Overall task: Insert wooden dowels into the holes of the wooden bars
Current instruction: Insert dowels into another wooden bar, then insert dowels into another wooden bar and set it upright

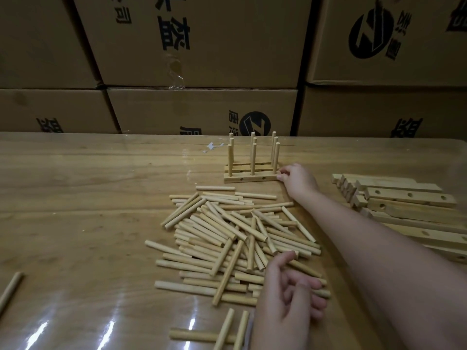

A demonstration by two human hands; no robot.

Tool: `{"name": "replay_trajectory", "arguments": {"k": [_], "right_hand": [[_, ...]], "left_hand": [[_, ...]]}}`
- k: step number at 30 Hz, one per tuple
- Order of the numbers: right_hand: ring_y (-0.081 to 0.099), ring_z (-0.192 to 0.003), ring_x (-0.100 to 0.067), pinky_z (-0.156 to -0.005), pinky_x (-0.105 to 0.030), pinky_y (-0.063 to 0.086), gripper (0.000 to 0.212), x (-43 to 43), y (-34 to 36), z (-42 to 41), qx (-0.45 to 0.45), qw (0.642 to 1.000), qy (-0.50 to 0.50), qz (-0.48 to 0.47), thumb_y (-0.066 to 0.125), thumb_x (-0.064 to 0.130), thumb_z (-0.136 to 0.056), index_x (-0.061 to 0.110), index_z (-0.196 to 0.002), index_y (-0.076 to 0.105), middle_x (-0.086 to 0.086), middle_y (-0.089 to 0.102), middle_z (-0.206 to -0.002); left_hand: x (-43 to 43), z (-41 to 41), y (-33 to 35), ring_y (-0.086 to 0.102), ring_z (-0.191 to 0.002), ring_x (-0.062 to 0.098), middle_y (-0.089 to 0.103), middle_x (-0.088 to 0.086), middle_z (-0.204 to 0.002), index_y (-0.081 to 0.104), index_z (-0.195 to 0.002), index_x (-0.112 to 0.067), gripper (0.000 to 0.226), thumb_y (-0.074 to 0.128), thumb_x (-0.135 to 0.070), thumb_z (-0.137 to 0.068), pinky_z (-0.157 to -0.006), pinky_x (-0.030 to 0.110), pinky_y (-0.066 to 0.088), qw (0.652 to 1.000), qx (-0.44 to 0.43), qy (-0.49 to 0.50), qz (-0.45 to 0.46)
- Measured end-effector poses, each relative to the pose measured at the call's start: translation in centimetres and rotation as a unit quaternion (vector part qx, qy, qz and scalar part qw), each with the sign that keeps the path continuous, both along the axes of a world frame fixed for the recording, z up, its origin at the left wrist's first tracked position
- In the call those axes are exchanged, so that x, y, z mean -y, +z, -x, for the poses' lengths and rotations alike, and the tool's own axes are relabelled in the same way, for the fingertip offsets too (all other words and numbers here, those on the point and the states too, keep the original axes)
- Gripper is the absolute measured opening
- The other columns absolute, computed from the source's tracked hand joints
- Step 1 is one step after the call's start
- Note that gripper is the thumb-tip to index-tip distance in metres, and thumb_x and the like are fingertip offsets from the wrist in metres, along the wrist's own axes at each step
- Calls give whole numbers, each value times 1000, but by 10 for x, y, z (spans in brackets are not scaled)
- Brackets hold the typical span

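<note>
At the far left edge of the glossy wooden worktop (88, 198) a single stray dowel (10, 290) is seen lying aslant, partly cut off by the frame. Stacked cardboard boxes (202, 59) printed in black are ranged behind the worktop along its far side.

A large loose pile of dowels (227, 236) is spread across the middle, the sticks crossed over one another at many angles; a few more are scattered at the near edge.

The left hand (285, 299) is held at the pile's near right corner, thumb raised and fingers loosely curled and relaxed; no dowel is clasped in it.

Beyond the pile, three assembled bars (250, 178) are laid side by side and touching, each fitted with three upright dowels (253, 157) standing in its holes, and empty side holes are shown on the front bar.

The right hand (297, 179) is stretched forward to the right ends of these bars, its bent fingertips (280, 176) set against the front bar; whether the bar is pinched or only pressed cannot be told.

Well apart on the right, a heap of unfilled bars (409, 198) is piled, their drilled holes turned upward.
</note>
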State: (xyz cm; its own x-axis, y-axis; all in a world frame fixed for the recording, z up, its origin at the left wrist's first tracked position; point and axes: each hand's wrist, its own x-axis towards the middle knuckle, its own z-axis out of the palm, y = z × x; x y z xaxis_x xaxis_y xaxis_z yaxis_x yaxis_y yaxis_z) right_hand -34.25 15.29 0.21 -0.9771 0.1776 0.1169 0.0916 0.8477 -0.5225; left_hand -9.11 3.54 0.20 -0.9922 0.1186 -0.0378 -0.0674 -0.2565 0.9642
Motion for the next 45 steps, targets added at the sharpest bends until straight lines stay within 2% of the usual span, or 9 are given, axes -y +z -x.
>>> {"name": "replay_trajectory", "arguments": {"k": [15, 18, 21, 24, 28, 32, 36, 40, 45], "right_hand": [[43, -121, -25, -96, -39, 39, 34, 1, -3, -3, -45, 999, -10, -26, 49, 28, -95, 15, -125, 57, -5, 50, -131], [41, -122, -26, -96, -39, 39, 42, 3, -2, -6, -38, 998, -27, -39, 51, 34, -93, 11, -128, 52, -8, 45, -134], [37, -127, -25, -97, -38, 39, 49, 5, 5, -23, -50, 998, -43, 9, 50, 36, -93, 12, -136, 42, -9, 37, -139], [47, -117, -20, -93, -35, 47, 44, 1, 15, -57, -73, 994, -37, 77, 47, 30, -95, 18, -137, 41, -5, 40, -136], [48, -87, -2, -64, -8, 35, 31, -10, 16, -130, -120, 985, -11, 121, 48, 22, -95, 19, -126, 54, 2, 48, -116], [49, -82, 1, -70, -1, 35, 16, -26, 7, -202, -135, 976, 25, 168, 55, 10, -90, 19, -99, 65, 0, 52, -100], [54, -87, -4, -73, -4, 35, 26, -37, -2, -246, -129, 970, 38, 202, 56, 3, -88, 26, -81, 64, 3, 57, -90], [59, -81, -6, -70, -12, 40, 28, -39, -8, -259, -131, 961, 27, 242, 55, 4, -89, 29, -80, 65, 7, 63, -82], [54, -80, 5, -68, -4, 35, 20, -36, -8, -257, -111, 977, 85, 161, 57, 4, -87, 20, -85, 69, 9, 62, -85]], "left_hand": [[0, 2, -3, 60, -52, 12, 68, 0, -69, 49, -111, -21, 34, 37, 6, -96, -50, 25, 51, 1000, -3, 1, -10], [0, 3, -5, 60, -51, 11, 69, -2, -69, 49, -111, -22, 35, 34, 7, -97, -50, 24, 51, 1000, -6, 6, -7], [0, 4, -7, 61, -52, 11, 70, -3, -70, 48, -111, -23, 36, 32, 7, -98, -52, 25, 52, 1000, -10, 11, -1], [0, 3, -7, 61, -54, 11, 70, -3, -71, 49, -110, -23, 34, 33, 4, -98, -53, 26, 52, 1000, -18, 14, 11], [2, 0, -5, 60, -56, 14, 69, 2, -70, 53, -107, -16, 30, 34, 5, -98, -54, 24, 51, 1000, -23, 2, 14], [2, -3, -1, 55, -49, 12, 66, 4, -64, 56, -104, -9, 27, 33, 4, -99, -45, 21, 45, 999, -29, -12, 28], [1, -6, 0, 53, -50, 13, 63, 1, -64, 57, -100, -9, 22, 38, 2, -98, -46, 22, 44, 995, -41, -29, 89], [0, -10, 3, 54, -53, 13, 63, -2, -64, 59, -99, -9, 20, 42, 0, -97, -49, 23, 45, 987, -57, -45, 140], [7, -7, 9, 56, -52, 15, 62, 5, -67, 58, -101, -2, 18, 40, 0, -97, -47, 22, 46, 991, -34, -54, 116]]}}
